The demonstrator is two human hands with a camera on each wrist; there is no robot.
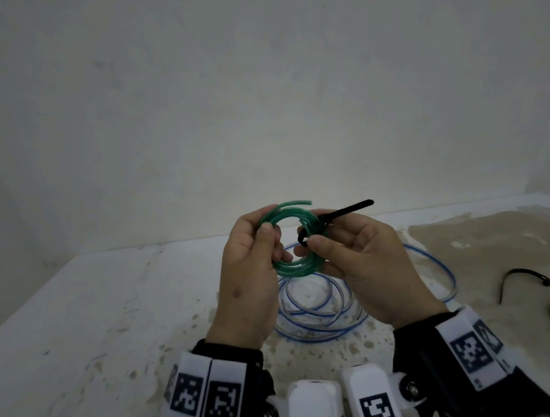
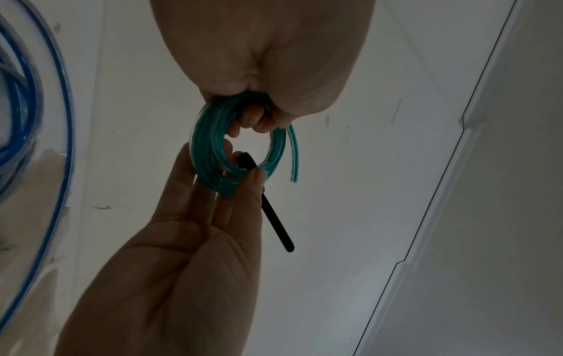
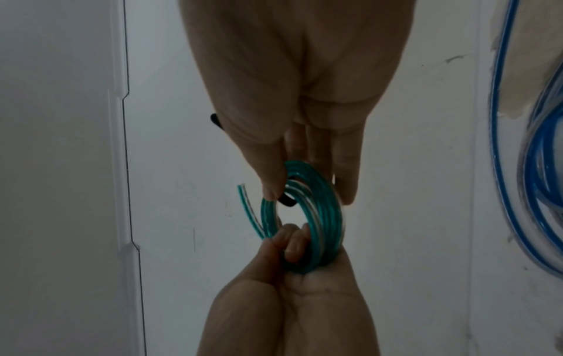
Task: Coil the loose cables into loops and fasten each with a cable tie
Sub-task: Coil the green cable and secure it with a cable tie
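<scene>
At the centre of the head view, above the table (image 1: 75, 334), both hands hold a green coil (image 1: 291, 240); the left hand (image 1: 251, 279) has its fingers (image 1: 277, 252) curled through the coil's left side, thumb on top; the right hand (image 1: 369, 266) pinches a black tie (image 1: 342, 212) against the coil's right side, the tie's tail pointing to the upper right; a blue cable (image 1: 319, 309) lies in loose loops on the table below the hands; two more ties (image 1: 521, 278) lie at the right edge, well apart from the coil.
</scene>
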